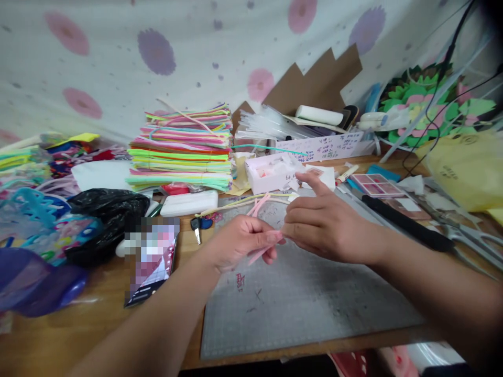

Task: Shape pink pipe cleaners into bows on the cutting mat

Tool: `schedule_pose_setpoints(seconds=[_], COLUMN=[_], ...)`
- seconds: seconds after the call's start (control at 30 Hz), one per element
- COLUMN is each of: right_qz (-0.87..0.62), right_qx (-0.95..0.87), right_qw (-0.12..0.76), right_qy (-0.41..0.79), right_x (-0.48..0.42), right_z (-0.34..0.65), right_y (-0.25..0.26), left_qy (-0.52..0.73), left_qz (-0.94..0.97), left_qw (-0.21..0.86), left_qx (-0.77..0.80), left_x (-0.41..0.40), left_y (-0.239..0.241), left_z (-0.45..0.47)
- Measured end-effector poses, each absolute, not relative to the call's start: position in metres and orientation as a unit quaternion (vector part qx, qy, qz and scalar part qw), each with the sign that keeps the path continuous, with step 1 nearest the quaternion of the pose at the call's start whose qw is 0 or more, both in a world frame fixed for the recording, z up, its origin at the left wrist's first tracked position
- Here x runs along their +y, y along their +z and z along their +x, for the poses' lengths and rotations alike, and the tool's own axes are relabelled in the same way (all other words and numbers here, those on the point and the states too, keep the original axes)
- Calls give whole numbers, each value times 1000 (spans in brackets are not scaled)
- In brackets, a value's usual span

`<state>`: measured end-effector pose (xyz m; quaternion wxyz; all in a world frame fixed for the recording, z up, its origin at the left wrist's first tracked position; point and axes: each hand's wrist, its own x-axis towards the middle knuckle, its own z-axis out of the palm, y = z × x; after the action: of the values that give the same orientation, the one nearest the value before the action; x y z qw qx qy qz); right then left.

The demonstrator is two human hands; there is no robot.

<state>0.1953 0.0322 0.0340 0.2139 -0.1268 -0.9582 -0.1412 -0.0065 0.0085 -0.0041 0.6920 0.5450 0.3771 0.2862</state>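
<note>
Over the grey cutting mat (pixel 314 303), my left hand (pixel 245 238) pinches pink pipe cleaners (pixel 258 204) between thumb and fingers. Their ends stick out above and below that hand. My right hand (pixel 326 225) meets it from the right, its fingertips closed on the same pink piece and its index finger stretched away. Exactly how the pink strands cross between the fingers is hidden. Behind the hands, a pale yellow pipe cleaner (pixel 231 206) lies along the mat's far edge.
Bundled pipe cleaners (pixel 181 152) are stacked at the back, beside a small white box (pixel 269 175). A phone (pixel 155 262), keys (pixel 197 230) and a black plastic bag (pixel 110 220) lie left. Scissors (pixel 471 233) and a black-handled tool (pixel 406 222) lie right.
</note>
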Motion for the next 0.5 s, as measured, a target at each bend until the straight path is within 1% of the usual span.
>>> schedule_pose_setpoints(seconds=[0.13, 0.23, 0.4, 0.5], right_qz=[-95, -86, -90, -85], right_qx=[-964, -961, -961, -966], right_qw=[169, 165, 151, 112], right_qy=[-183, -205, -215, -215], right_x=[24, 19, 8, -1], right_z=[193, 195, 203, 204], right_y=[44, 53, 69, 77], left_qy=[309, 312, 191, 177], left_qz=[551, 585, 740, 778], left_qw=[696, 675, 588, 545], left_qx=[341, 323, 267, 257], left_x=[3, 0, 3, 4], left_y=[-7, -4, 13, 18], left_z=[2, 1, -16, -21])
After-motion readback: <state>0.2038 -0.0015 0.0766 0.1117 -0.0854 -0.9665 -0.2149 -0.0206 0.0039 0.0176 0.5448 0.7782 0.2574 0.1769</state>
